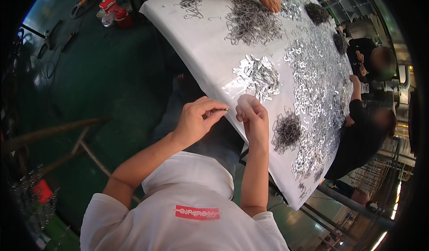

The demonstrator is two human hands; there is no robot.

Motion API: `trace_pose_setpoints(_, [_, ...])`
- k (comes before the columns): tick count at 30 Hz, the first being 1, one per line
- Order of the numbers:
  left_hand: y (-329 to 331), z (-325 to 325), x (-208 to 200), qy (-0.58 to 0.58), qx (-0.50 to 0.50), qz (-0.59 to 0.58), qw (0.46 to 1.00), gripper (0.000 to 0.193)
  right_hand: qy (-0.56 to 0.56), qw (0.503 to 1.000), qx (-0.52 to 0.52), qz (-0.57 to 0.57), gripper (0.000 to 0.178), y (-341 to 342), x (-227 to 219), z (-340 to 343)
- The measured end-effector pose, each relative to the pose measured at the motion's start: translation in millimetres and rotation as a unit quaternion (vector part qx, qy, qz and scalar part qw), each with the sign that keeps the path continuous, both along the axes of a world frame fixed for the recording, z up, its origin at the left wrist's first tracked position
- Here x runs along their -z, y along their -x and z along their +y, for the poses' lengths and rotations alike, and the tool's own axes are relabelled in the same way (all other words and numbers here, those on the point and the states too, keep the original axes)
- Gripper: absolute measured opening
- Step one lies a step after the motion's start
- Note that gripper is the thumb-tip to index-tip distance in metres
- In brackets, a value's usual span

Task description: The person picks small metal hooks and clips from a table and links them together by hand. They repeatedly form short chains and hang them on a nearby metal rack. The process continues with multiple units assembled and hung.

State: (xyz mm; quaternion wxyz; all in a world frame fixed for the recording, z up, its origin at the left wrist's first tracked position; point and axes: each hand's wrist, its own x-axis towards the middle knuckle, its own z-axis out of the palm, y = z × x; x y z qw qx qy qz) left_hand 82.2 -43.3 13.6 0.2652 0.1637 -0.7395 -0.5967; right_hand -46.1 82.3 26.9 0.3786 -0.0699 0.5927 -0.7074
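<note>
My left hand point(199, 118) is just off the table's near edge. Its thumb and forefinger pinch a tiny dark, shiny piece whose kind is too small to make out. Close by on the right, my right hand point(253, 113) is held over the table edge with its fingers curled together. Whatever sits in those fingers, if anything, is hidden. Just beyond both hands lies a heap of shiny, narrow metal pieces point(261, 77). A dark tangle of bent wire hooks point(287, 131) rests to the right of my right hand.
The white-covered table point(210, 50) carries a large pile of wire hooks point(250, 21) and a wide spread of small metal parts point(313, 85). A co-worker's hand point(270, 2) touches the far end. Other people point(364, 135) work along the right side. Red containers point(121, 16) stand on the floor.
</note>
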Motion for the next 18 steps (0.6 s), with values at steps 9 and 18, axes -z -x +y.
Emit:
trace_pose_setpoints(9, [1,12,-9,-0.002,0.001,0.017,1.0,0.018,0.033,0.991,0.047,0.125,0.005,-48,-16,15])
trace_pose_setpoints(18, [7,24,-12,0.024,-0.016,0.036,0.999,0.021,0.052,0.963,0.138,0.225,0.004,-59,0,5])
